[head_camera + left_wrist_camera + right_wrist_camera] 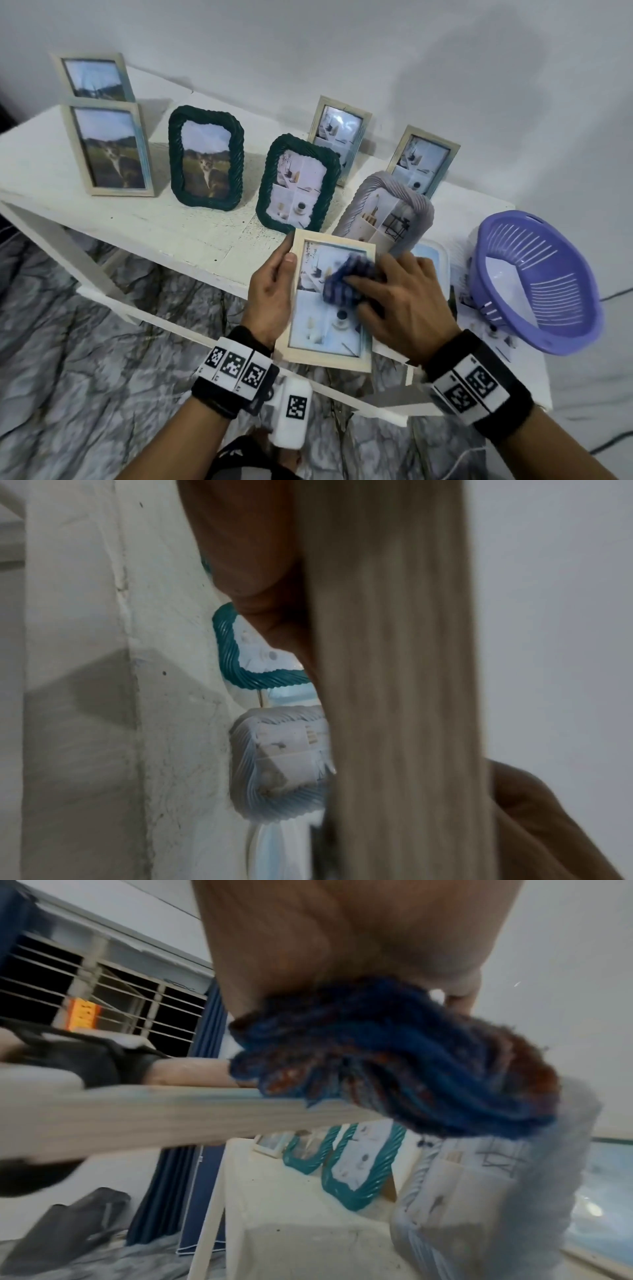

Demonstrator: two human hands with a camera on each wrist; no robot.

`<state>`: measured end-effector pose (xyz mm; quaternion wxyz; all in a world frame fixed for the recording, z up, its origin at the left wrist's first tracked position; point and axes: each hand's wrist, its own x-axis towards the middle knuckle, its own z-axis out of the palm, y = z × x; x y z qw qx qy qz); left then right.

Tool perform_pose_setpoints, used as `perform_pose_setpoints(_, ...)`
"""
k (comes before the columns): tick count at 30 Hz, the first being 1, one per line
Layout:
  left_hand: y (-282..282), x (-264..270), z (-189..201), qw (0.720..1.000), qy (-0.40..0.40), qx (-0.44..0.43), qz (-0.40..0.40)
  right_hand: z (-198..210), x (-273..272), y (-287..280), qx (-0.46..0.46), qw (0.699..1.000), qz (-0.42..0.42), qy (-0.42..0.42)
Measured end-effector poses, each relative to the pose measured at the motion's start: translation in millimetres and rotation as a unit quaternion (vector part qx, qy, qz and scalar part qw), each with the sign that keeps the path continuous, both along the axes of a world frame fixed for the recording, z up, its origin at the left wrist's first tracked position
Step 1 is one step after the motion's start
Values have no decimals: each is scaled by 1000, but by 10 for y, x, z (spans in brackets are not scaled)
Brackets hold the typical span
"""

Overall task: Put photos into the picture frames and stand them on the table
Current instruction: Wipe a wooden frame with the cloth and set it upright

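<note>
My left hand grips the left edge of a light wooden picture frame, thumb on its front, and holds it off the near edge of the white table. The frame holds a collage photo behind glass. My right hand holds a bunched blue checked cloth and presses it on the glass. In the right wrist view the cloth sits under my fingers above the frame's edge. In the left wrist view the frame's side fills the picture, with my fingers behind it.
Several filled frames stand on the table, among them two dark green rope-pattern ones. A grey rope-pattern frame leans just behind my hands. To the right a purple basket lies tilted over loose photos.
</note>
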<state>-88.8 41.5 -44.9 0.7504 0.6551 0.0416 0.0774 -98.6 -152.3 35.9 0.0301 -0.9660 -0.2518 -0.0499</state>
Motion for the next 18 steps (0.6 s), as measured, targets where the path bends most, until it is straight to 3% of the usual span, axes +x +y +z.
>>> perform_pose_setpoints(2, -10, 35, -10, 1000, 3, 0, -1, -35, -9, 37, 26, 1000, -11, 7)
perform_pose_setpoints(6, -3, 87, -29, 1000, 10, 11, -7, -143, -334, 110, 41, 990, 108, 78)
perform_pose_setpoints(13, -31, 183, 16, 1000, 21, -7, 4, -30, -62, -53, 11, 1000, -4, 0)
perform_pose_setpoints(18, -46, 220, 19, 1000, 26, -5, -3, -132, -252, 61, 48, 995, 80, 37)
